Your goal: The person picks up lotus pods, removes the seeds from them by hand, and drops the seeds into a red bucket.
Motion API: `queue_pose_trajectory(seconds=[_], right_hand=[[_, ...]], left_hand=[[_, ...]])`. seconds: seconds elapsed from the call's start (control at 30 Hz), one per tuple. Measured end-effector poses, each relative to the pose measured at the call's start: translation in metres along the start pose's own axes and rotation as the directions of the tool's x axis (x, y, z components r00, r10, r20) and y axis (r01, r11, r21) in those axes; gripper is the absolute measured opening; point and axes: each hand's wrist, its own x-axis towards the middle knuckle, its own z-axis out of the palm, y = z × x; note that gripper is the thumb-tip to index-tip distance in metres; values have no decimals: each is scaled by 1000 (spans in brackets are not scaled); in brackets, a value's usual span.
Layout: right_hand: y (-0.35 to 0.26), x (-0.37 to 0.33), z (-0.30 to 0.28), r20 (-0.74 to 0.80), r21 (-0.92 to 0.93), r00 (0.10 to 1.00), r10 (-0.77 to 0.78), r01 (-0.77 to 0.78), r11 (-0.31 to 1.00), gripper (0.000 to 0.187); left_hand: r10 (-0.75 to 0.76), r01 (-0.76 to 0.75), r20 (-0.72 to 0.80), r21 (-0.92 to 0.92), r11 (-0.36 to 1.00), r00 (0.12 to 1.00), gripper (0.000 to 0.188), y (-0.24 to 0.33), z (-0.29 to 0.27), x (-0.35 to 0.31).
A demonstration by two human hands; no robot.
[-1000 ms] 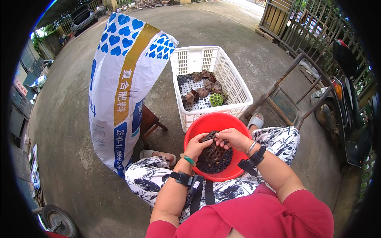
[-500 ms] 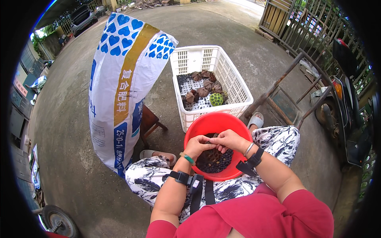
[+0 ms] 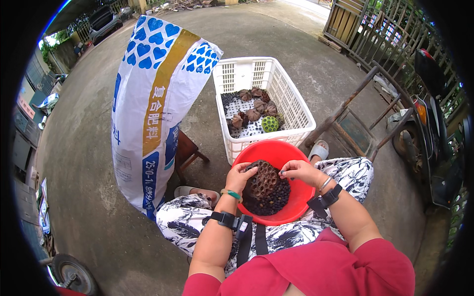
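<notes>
My left hand (image 3: 239,178) grips a dried brown lotus seed pod (image 3: 265,181) by its edge, its face of empty-looking holes turned up. Just right of the pod, my right hand (image 3: 303,171) has thumb and fingers pinched on a small dark lotus seed (image 3: 282,175). Both hands are over a red basin (image 3: 297,198) resting between my legs. Dark loose lotus seeds (image 3: 276,201) cover part of its bottom; the pod hides some of them.
Beyond the basin a white plastic crate (image 3: 291,93) holds brown pods, loose seeds and a green lotus pod (image 3: 269,124). A tall white woven sack (image 3: 136,103) stands at left by a wooden stool (image 3: 187,153). Right are a wooden-framed chair (image 3: 353,130) and a motorbike (image 3: 429,143).
My hands have moved apart, the right one shifting right. The seed pod, mostly hidden between them before, now shows its holed face in my left hand.
</notes>
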Motion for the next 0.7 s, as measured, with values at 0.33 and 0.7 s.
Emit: queue_pose_trajectory(seconds=[0.33,0.7], right_hand=[[-9,15,27,-62,57,993,-98,102,993,36],[-23,7,36,-137,251,988,-72,105,962,22]], left_hand=[[-37,71,242,-136,988,970,34,1,10,-9],[-99,140,329,-101,985,939,29,7,5,-14]])
